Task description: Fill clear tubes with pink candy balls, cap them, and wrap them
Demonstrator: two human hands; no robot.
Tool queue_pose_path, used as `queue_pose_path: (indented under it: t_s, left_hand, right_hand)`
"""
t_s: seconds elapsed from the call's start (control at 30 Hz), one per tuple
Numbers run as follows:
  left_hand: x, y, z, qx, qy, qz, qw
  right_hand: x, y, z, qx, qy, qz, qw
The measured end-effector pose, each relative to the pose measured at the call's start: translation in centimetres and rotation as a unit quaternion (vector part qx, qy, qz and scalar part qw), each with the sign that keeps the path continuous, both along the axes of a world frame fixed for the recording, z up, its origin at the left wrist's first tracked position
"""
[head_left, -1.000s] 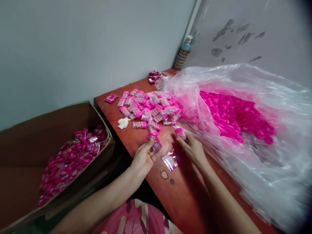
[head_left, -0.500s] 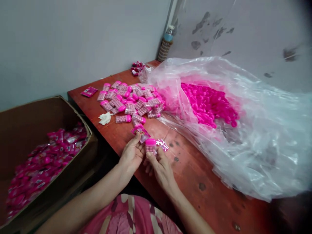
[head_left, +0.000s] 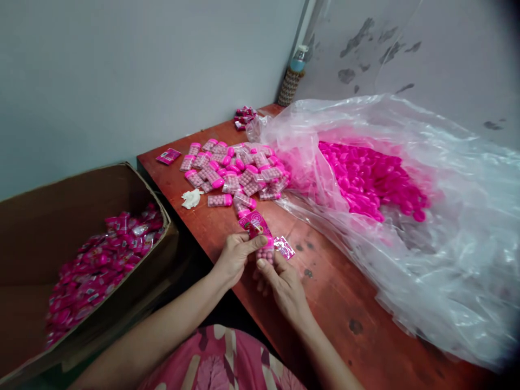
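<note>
Over the table's near edge, my hands meet at a small clear candy container (head_left: 265, 254) with a pink cap and pink balls inside. My right hand (head_left: 286, 284) pinches its lower part between thumb and fingers. My left hand (head_left: 233, 260) is closed on a printed pink wrapper (head_left: 255, 222), its thumb reaching over the cap. The wrapper lies against the capped end; whether it covers any of the cap is hard to see. A second, shiny wrapper (head_left: 284, 247) shows just beyond my right fingers; I cannot tell if they hold it.
Filled candy containers (head_left: 231, 181) lie heaped on the red table (head_left: 325, 303). A large plastic bag (head_left: 439, 271) spills pink caps (head_left: 365, 173) at right. At left stands a cardboard box (head_left: 36, 227) of wrapped containers (head_left: 101, 265). A bottle (head_left: 298, 59) stands in the corner.
My left hand has brought the wrapper against the capped end of the container, and its thumb now presses there. The whole view has shifted, so things appear farther right.
</note>
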State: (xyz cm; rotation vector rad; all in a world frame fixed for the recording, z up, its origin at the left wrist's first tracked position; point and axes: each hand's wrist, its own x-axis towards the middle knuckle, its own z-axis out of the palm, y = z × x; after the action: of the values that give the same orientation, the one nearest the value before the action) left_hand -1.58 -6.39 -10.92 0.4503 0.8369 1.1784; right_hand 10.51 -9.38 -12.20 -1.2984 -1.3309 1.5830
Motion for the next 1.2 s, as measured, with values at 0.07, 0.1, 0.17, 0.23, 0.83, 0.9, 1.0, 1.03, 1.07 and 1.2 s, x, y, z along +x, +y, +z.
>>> queue_pose_path:
  t_s: [0.07,0.1,0.17,0.23,0.83,0.9,1.0,1.03,1.07,1.2]
  left_hand:
    - [-0.1,0.1,0.0,0.004,0.008,-0.011,1.0]
    - [-0.2,0.2,0.0,0.006,0.011,-0.017,1.0]
    - [-0.3,0.3,0.1,0.011,0.017,-0.033,0.999]
    - [-0.4,0.3,0.2,0.023,0.026,-0.061,0.998]
    - [0.9,-1.9,0.3,-0.026,-0.062,-0.083,0.994]
    - [-0.4,-2.3,0.8,-0.013,-0.056,-0.023,0.998]
    - [-3.6,-2.5,1.7,0.052,-0.015,0.182,0.982]
    - [-4.6,-2.4,1.9,0.081,0.007,0.242,0.967]
    - [-5.2,-2.2,2.0,0.1,0.037,0.276,0.955]
    - [-3.7,-1.4,0.9,0.127,0.226,0.121,0.958]
  right_hand:
    - [0.2,-0.1,0.0,0.022,-0.038,-0.01,0.999]
    - [0.3,-0.1,0.1,0.026,-0.045,-0.009,0.999]
    - [0.5,0.0,0.2,0.008,-0.016,0.008,1.0]
    - [0.8,0.1,0.3,-0.036,0.053,0.039,0.997]
    - [0.8,0.6,0.8,-0.07,0.216,-0.074,0.971]
    - [0.9,1.0,1.2,-0.066,0.215,-0.065,0.972]
    - [2.4,1.7,1.7,-0.036,0.191,-0.082,0.978]
    - [3.2,1.9,1.7,-0.024,0.177,-0.097,0.979]
    - [4.1,2.2,1.7,-0.015,0.16,-0.114,0.98]
    - [6.7,2.4,1.0,-0.007,0.093,-0.163,0.982]
